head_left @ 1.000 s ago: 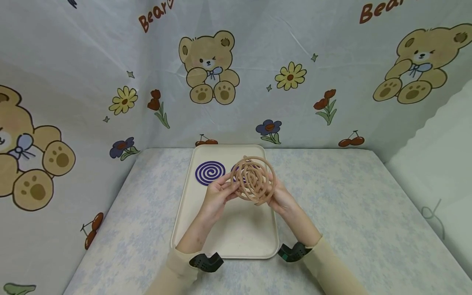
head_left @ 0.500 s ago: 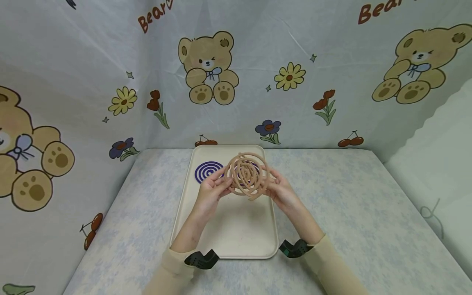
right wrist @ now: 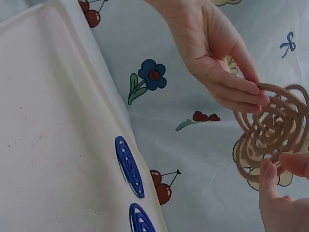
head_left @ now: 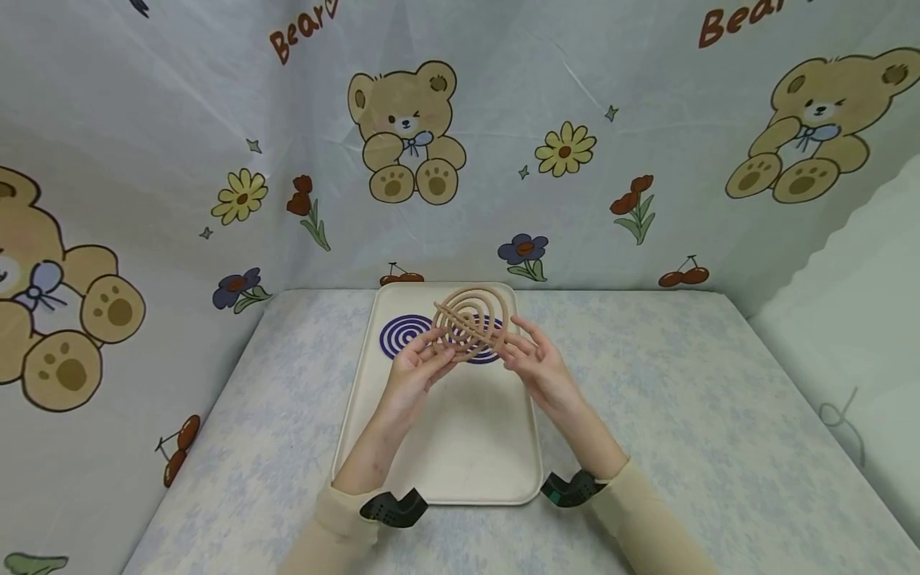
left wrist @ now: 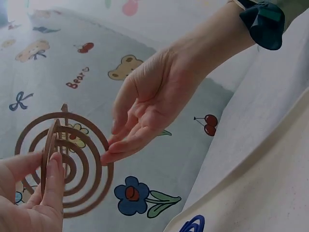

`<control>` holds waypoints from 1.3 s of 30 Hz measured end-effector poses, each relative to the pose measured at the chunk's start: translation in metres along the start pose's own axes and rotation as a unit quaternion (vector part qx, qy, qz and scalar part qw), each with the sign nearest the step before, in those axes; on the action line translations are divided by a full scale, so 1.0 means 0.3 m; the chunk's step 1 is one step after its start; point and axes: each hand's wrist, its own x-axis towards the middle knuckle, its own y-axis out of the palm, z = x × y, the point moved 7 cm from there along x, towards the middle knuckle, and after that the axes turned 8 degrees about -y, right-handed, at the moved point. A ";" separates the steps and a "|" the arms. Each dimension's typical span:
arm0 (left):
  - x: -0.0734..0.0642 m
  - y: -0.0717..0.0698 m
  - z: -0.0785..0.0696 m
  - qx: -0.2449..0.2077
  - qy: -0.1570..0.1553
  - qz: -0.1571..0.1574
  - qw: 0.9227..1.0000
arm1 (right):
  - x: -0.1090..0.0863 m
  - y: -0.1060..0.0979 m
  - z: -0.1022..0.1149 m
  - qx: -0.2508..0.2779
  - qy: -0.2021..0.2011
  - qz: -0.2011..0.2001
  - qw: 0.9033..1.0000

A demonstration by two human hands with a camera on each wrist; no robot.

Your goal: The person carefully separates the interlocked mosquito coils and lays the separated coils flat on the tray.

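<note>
Two tan mosquito coils, interlocked and tilted at an angle to each other, are held above the tray. In the head view one coil (head_left: 467, 322) shows nearly edge-on across the other. The left hand (head_left: 408, 375) pinches them at their left side between thumb and fingers. At the right side, fingertips of the right hand (head_left: 544, 371) touch the rim; in the left wrist view its thumb stands apart from the outer ring (left wrist: 72, 214). Two blue coils lie flat on the tray, the left one (head_left: 408, 336) in plain sight, the right one (head_left: 483, 362) partly hidden by the tan pair.
A cream rectangular tray (head_left: 470, 459) lies on the blue-mottled table (head_left: 683, 399). Behind and to the left hangs a cloth (head_left: 489, 104) printed with bears and flowers. Dark wrist cameras (head_left: 395, 509) sit on both cuffs.
The tan coils have moved up and to the left and turned, so one now shows edge-on. The right hand's fingers have shifted from around the rim to a light touch at its right edge.
</note>
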 end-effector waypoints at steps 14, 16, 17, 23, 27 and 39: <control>-0.022 -0.025 -0.028 0.316 0.138 -0.162 0.925 | -0.031 -0.024 0.047 -0.172 -0.124 -0.103 0.972; -0.014 -0.027 -0.016 0.270 0.112 -0.144 0.945 | -0.030 -0.019 0.049 -0.161 -0.117 -0.093 0.976; -0.008 -0.027 -0.007 0.246 0.095 -0.133 0.956 | -0.030 -0.014 0.050 -0.157 -0.113 -0.087 0.977; 0.011 -0.014 0.039 0.167 0.009 -0.093 0.982 | -0.035 0.014 0.040 -0.184 -0.082 -0.051 0.978; 0.012 -0.018 0.055 0.146 -0.004 -0.104 0.984 | -0.036 0.032 0.003 -0.193 -0.040 -0.025 0.980; 0.002 -0.024 0.049 0.132 0.045 -0.147 0.979 | -0.044 0.031 -0.009 -0.182 -0.065 -0.076 0.978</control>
